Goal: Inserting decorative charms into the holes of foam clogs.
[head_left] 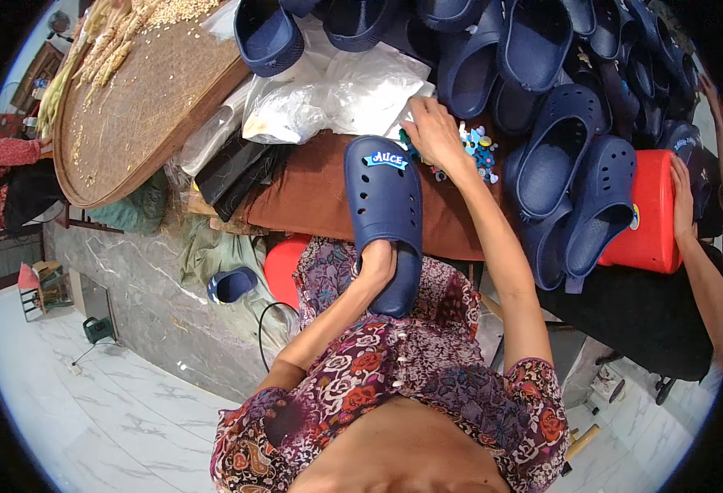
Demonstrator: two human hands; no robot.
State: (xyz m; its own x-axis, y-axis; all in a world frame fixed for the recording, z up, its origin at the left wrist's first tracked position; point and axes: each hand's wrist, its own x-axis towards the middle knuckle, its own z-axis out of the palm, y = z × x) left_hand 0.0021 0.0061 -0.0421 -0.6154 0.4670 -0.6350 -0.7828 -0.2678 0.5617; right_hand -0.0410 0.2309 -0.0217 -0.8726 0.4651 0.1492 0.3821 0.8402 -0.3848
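Note:
A navy blue clog (pixel 384 197) with round holes stands toe-away above my lap. Near its toe is a small blue-and-white name charm (pixel 385 160). My left hand (pixel 377 261) is pushed into the clog's opening and holds it up, the fingers hidden inside. To the right of the toe, my right hand (pixel 438 140) bends down over the brown cloth-covered surface (pixel 312 193), beside a small pile of colourful shoe charms (pixel 482 154). Its fingers are curled together, and their tips are hidden, so whatever they pinch does not show. Clear plastic bags (pixel 337 94) lie just beyond.
Many navy clogs (pixel 536 45) are heaped at the far right. Next to them is a red plastic container (pixel 645 214) with another person's hand (pixel 682 197) on it. A round woven tray (pixel 144 107) with grain leans in from the far left. A single clog (pixel 232 285) lies lower left.

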